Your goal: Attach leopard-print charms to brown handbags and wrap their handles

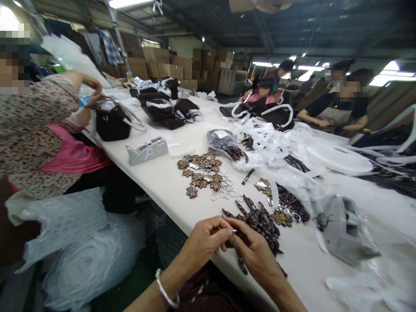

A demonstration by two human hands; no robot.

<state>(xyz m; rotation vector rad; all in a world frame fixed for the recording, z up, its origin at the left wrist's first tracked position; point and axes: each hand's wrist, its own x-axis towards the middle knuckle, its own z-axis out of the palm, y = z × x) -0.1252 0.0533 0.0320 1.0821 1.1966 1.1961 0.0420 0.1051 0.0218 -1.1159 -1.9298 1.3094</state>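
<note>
My left hand (208, 236) and my right hand (255, 247) meet over the near table edge, fingers pinched together on a small shiny metal piece (234, 230). Fingers cover most of it, so I cannot tell its exact kind. Just behind my right hand lies a heap of dark patterned strips (260, 221). Beyond my hands are brown flower-shaped tags (203, 180) in a loose pile, with silver split rings (227, 190) spread beside them. More flower tags (282, 218) lie against the right side of the strips.
A grey tape dispenser (147, 151) stands at the left table edge, another dispenser (346, 229) at right. A plastic bag (224, 141) and white strips lie farther back. At left a person (48, 121) handles a dark handbag (112, 123). Bubble wrap (87, 255) fills the floor below.
</note>
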